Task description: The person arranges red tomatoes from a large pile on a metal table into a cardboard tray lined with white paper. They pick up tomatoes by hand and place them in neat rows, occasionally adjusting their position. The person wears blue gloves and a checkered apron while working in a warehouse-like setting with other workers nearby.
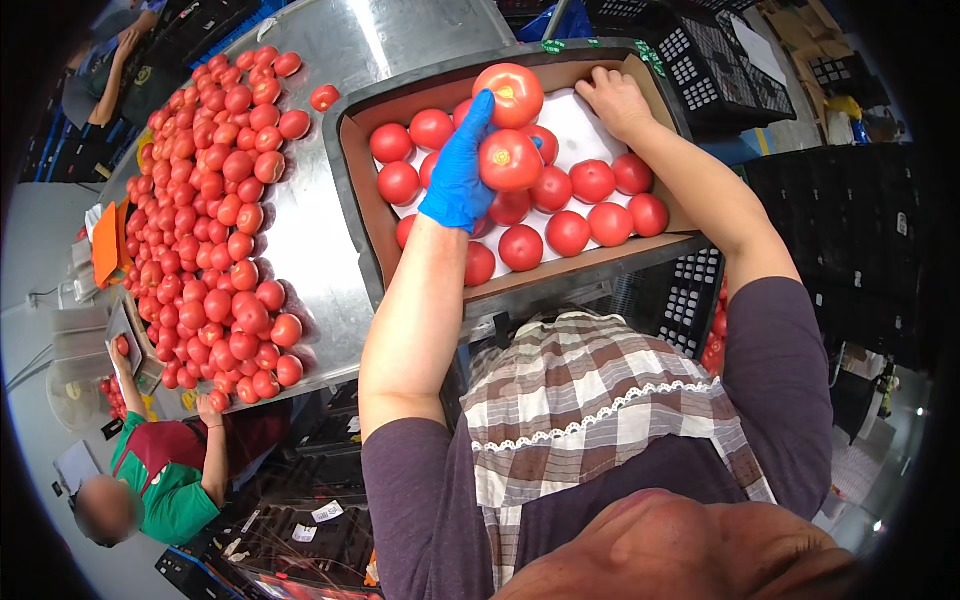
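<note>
My left hand [461, 176], in a blue glove, holds tomatoes above the crate; one large tomato [510, 95] is near its fingertips and another [511, 160] lies against the palm. My bare right hand [613, 99] rests at the far right part of the crate, its fingers at the brown cardboard liner; no tomato shows in it, and its fingertips are partly hidden. The black crate [352, 199] has the cardboard liner [390, 259] and a white sheet [568, 124] in its bottom. Tomatoes [520, 247] stand on the sheet in rough rows, some hidden by my left hand and forearm.
A large heap of tomatoes [217, 161] covers the left of the metal table [300, 217], with a single tomato [325, 97] apart. A co-worker [172, 465] handles tomatoes at the lower left; another person [112, 75] is at the upper left. Black crates [720, 67] stand at the right.
</note>
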`<action>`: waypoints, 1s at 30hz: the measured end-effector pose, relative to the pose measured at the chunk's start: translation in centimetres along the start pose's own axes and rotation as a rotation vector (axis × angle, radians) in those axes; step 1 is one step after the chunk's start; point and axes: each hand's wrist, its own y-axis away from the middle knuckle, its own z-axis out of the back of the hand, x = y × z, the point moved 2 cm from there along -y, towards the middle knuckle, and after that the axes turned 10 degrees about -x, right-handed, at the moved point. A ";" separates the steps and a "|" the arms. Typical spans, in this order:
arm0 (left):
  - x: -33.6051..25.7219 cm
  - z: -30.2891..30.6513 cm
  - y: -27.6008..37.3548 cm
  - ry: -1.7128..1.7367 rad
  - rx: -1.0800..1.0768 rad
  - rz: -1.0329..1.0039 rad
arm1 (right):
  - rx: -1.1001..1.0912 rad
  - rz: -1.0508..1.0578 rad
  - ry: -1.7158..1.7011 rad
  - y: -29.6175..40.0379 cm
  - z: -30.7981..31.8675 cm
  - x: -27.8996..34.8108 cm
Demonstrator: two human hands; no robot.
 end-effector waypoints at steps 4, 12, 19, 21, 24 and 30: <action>-0.2 0.1 -0.3 0.048 0.028 -0.008 | -0.034 -0.201 -0.556 0.0 7.3 -0.8; -0.2 -1.3 1.4 -0.010 0.093 0.035 | -0.069 -0.585 -1.816 3.2 11.3 2.8; -0.1 -1.8 1.7 -0.015 0.069 0.095 | 0.083 -0.772 -2.361 3.7 9.8 6.2; 0.2 -1.8 1.5 -0.026 0.113 0.098 | 0.087 -0.790 -2.356 3.9 9.1 6.1; -0.2 -2.8 2.4 -0.073 0.067 0.090 | 0.133 -0.754 -2.326 3.8 8.2 5.9; 0.8 -0.1 0.8 -0.036 0.210 -0.068 | 0.056 -0.728 -1.863 4.0 6.9 5.7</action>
